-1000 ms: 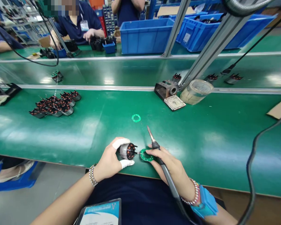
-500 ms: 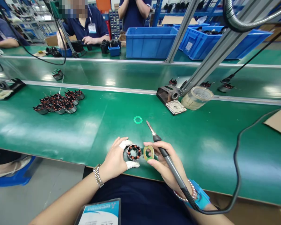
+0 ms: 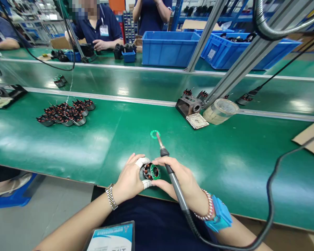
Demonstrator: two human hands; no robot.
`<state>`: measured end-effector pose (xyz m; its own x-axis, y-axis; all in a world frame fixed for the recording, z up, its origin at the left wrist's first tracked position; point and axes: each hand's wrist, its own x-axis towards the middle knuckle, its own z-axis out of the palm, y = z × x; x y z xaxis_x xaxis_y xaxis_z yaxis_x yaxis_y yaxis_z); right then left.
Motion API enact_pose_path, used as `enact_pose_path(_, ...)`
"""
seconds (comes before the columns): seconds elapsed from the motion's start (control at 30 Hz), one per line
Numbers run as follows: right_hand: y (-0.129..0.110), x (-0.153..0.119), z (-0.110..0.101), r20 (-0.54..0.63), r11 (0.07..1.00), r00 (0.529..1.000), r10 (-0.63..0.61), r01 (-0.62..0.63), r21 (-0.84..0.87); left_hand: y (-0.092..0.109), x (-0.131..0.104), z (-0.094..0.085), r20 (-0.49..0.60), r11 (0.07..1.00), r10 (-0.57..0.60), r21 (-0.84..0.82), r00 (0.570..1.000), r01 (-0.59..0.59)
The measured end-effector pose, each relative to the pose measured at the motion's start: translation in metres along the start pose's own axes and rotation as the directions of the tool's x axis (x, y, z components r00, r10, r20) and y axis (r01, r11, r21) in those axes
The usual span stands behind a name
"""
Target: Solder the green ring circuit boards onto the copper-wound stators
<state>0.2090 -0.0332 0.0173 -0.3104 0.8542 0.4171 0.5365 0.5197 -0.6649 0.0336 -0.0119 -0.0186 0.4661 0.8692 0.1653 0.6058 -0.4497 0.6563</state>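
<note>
My left hand [image 3: 129, 178], with white finger cots on thumb and forefinger, grips a motor stator [image 3: 146, 171] with copper windings just above the bench edge. A green ring-shaped circuit board [image 3: 156, 172] sits tilted at the stator's open face, between the thumb and fingertips of my right hand [image 3: 187, 183]. That same hand also carries a soldering iron [image 3: 176, 184], its tip pointing away from me. Beyond the tip, a second green ring board [image 3: 152, 135] lies flat on the bench, partly overlapped by the iron in view.
Several stators [image 3: 68, 113] are grouped at left. An iron stand [image 3: 188, 105], a sponge pad [image 3: 197, 121] and a translucent tub [image 3: 221, 112] stand right of centre by a metal post. Behind runs a belt with stators; a co-worker [image 3: 103, 33] sits across, near blue bins [image 3: 170, 50].
My right hand has moved left, bringing the ring board from beside the stator up against its face. The board has turned to show its green side. The iron's tip has shifted left.
</note>
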Motion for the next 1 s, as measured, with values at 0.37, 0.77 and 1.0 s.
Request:
enact_pose_path(0.37,0.004,0.005,0.007,0.095,1.000,0.995,-0.013,0.011,0.018,0.000,0.001,-0.001,0.041,1.000,0.001,-0.008,0.999,-0.001)
enact_pose_path(0.77,0.010,0.003,0.011,0.115,0.995,0.990,-0.086,0.079,0.061,0.001,0.002,-0.003,0.065,1.000,0.013,-0.013,0.998,-0.012)
enact_pose_path(1.0,0.010,-0.003,0.022,-0.031,0.997,0.997,-0.069,0.070,0.040,-0.001,0.001,-0.001,0.032,1.000,-0.020,-0.004,0.999,0.020)
